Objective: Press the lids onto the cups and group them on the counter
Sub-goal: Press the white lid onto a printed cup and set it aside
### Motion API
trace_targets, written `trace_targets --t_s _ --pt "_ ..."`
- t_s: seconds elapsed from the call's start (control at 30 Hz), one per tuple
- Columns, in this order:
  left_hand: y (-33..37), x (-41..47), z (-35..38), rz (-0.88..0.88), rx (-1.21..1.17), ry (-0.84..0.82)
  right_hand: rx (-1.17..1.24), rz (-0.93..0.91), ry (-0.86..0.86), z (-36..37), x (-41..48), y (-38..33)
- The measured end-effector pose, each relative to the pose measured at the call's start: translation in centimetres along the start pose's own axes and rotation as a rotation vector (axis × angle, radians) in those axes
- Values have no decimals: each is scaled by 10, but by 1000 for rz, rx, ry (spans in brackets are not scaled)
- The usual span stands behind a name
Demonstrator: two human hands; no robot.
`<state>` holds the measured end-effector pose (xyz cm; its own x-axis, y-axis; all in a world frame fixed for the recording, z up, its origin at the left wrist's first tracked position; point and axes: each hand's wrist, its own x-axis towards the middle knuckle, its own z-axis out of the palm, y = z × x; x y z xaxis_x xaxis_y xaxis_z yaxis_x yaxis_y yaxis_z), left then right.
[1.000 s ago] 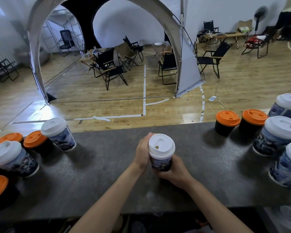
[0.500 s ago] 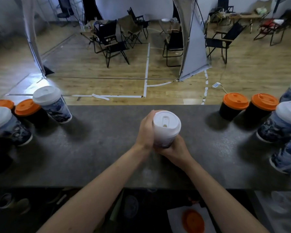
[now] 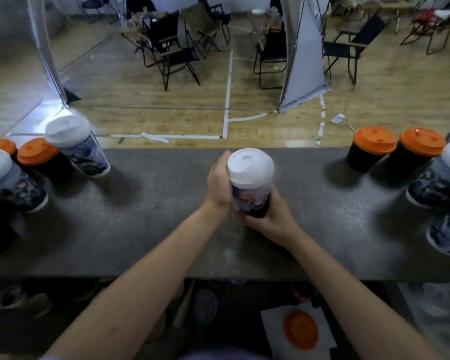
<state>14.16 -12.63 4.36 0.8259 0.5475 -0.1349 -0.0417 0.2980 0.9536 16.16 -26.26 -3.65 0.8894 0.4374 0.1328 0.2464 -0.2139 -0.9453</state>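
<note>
At the middle of the grey counter (image 3: 146, 229), a printed paper cup (image 3: 251, 200) with a white lid (image 3: 250, 165) is held by both my hands. My left hand (image 3: 218, 181) wraps the cup's left side up by the lid. My right hand (image 3: 270, 216) grips its lower part from the right. On the left stand lidded cups: a white-lidded one (image 3: 78, 146), an orange-lidded black one (image 3: 40, 158) and others. Right of centre stand two orange-lidded black cups (image 3: 369, 149) (image 3: 416, 152) and white-lidded printed cups (image 3: 439, 178).
Below the counter's near edge lies a loose orange lid (image 3: 300, 329) on white paper (image 3: 273, 336). Beyond the far edge is a wooden floor with folding chairs (image 3: 172, 48) and a tent frame (image 3: 300, 61).
The view has tilted downward and the cup has tipped back, so its printed side shows under the lid. Both hands keep their hold on it.
</note>
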Motion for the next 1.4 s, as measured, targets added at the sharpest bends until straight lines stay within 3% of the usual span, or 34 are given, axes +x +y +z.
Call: trace_targets --t_s 0.07,0.17,0.3,0.47,0.57,0.63,0.67,0.8,0.93,1.07,1.17,1.3,1.4 --pt "7 11 -1 -157 -142 38 -32 41 -16 0 0 -5" --pt "20 20 -8 -307 -159 -121 1 134 -37 -4 -2 -22" --pt "51 12 -13 -135 -33 -427 319 269 -46 -6 -7 -78" --pt "113 2 -5 -25 -88 -644 570 328 -162 -21 -10 -163" --pt "135 -2 3 -29 -77 -682 762 362 -260 -31 -14 -196" --pt "145 -3 8 -33 -82 -701 809 368 -223 -35 -12 -214" --pt "149 -2 11 -17 -71 -688 721 342 -144 -37 -10 -219" --pt "164 -2 17 127 -9 -640 -112 158 159 -49 -5 -233" --pt "175 -9 22 135 4 -586 -263 26 221 -50 -8 -239" --pt "180 -14 26 190 -8 -524 -262 -60 271 -48 -12 -242" --pt "183 -15 25 183 -49 -565 -194 -44 252 -52 -14 -248" --pt "186 -11 23 144 -90 -644 208 84 114 -52 -11 -261" --pt "186 -10 25 187 -115 -562 364 98 112 -46 -10 -262"
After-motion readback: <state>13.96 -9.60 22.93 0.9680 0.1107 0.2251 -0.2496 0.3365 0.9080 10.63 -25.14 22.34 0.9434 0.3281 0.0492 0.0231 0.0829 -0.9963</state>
